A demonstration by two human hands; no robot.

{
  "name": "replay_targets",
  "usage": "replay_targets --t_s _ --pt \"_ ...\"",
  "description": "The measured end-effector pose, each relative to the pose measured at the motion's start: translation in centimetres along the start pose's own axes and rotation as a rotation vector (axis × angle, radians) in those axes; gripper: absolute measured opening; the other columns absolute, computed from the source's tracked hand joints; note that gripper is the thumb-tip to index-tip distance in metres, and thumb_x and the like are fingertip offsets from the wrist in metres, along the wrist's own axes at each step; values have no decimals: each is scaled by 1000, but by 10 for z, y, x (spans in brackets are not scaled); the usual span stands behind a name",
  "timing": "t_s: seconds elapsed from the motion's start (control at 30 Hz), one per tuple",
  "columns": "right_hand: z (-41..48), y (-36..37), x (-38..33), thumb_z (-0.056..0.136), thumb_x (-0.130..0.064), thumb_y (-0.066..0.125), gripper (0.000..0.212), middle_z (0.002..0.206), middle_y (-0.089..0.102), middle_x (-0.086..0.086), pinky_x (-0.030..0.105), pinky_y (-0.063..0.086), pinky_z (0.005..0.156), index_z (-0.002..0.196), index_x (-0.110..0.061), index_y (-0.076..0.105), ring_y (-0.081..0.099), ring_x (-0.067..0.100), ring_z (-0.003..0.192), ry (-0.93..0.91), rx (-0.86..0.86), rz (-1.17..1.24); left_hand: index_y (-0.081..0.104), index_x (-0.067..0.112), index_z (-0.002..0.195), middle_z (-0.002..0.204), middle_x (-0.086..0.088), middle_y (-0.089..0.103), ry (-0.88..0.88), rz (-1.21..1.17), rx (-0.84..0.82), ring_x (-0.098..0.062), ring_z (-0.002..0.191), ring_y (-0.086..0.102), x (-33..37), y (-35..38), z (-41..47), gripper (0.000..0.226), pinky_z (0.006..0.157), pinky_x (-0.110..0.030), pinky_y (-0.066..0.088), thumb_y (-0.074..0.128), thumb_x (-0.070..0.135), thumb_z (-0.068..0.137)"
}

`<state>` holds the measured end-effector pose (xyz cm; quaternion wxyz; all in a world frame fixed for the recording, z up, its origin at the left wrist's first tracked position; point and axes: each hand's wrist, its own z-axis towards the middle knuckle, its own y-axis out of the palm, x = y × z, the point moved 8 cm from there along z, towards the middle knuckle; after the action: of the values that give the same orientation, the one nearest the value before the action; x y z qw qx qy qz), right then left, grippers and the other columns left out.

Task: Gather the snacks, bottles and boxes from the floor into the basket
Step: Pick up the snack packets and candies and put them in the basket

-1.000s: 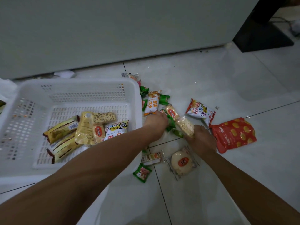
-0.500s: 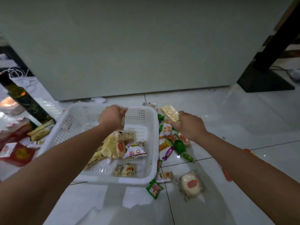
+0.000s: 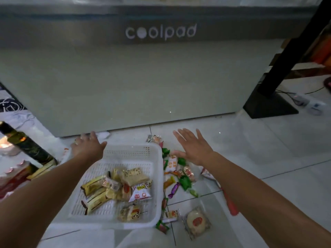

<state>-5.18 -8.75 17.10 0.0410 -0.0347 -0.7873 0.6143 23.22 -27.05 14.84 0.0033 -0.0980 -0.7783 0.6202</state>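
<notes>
A white plastic basket (image 3: pixel 155 178) sits on the tiled floor and holds several wrapped snacks (image 3: pixel 123 187). My left hand (image 3: pixel 87 146) hovers open over the basket's far left corner, holding nothing. My right hand (image 3: pixel 194 146) is spread open, palm down, above the loose snacks (image 3: pixel 180 174) scattered just right of the basket. A round cake in a clear wrapper (image 3: pixel 197 221) lies near the basket's front right corner. A red packet (image 3: pixel 231 204) is mostly hidden under my right forearm.
A grey cabinet (image 3: pixel 143 77) marked coolpad stands right behind the basket. A dark bottle (image 3: pixel 25 147) and red boxes (image 3: pixel 14 176) lie at the left. A black stand base (image 3: pixel 270 108) and cables sit at the back right.
Both hands were shut on snacks over the basket half a second ago; now both are open and empty, and the cracker packet lies in the basket. The view has tilted up.
</notes>
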Motion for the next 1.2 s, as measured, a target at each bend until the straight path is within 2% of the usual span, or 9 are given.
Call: replay_targets --t_s 0.1,0.33,0.53,0.63,0.73,0.87,1.03,1.2 --pt "-17 -59 8 58 -72 -15 106 160 1 1 50 -5 117 151 -23 -4 -2 16 147 -55 -19 -67 3 16 153 159 -15 7 64 24 -19 -34 146 9 4 -47 -19 71 114 -48 19 24 54 97" --pt "-53 -260 -6 62 -72 -16 103 159 11 0 52 5 118 151 -23 2 6 17 147 -108 52 -19 -8 19 152 160 -12 -5 134 21 -43 -31 147 -2 -5 -224 -98 68 118 -46 9 17 53 98" --pt "-86 -429 -21 70 -73 -4 94 159 14 -3 51 -1 117 151 -26 6 11 17 147 -262 83 -34 -5 20 152 160 -9 -2 46 51 -42 -31 147 -2 -59 -393 -146 68 118 -47 8 19 53 98" --pt "-92 -491 -13 71 -76 -9 95 159 12 -3 50 -1 118 151 -26 5 7 17 147 -283 133 -5 -3 20 153 160 -10 -2 -38 60 -34 -32 147 -1 -82 -463 -160 70 117 -47 9 22 55 98" --pt "-94 -532 -1 75 -69 -7 87 159 10 -4 48 -1 118 150 -27 4 6 16 147 -338 183 3 -6 20 153 160 -11 -7 -127 31 -17 -33 147 -4 -90 -516 -168 71 118 -47 6 24 54 97" --pt "-100 -561 42 76 -66 -8 86 158 15 -4 47 2 117 150 -27 9 11 18 146 -425 216 -48 1 18 153 160 -12 -2 -233 8 51 -34 147 -2 -62 -563 -192 69 117 -48 5 25 53 98" --pt "-113 -580 112 76 -73 -9 89 159 9 -4 47 0 119 151 -28 6 5 17 147 -562 200 -126 -1 19 153 160 -12 -4 -377 -76 97 -34 147 -5 -8 -574 -251 71 117 -49 3 25 54 97" --pt "-122 -586 150 71 -71 -22 93 160 7 -4 49 1 119 150 -28 4 3 18 147 -649 185 -185 -5 20 153 160 -9 -9 -437 -128 95 -32 147 -9 40 -562 -311 69 117 -48 0 19 54 98"
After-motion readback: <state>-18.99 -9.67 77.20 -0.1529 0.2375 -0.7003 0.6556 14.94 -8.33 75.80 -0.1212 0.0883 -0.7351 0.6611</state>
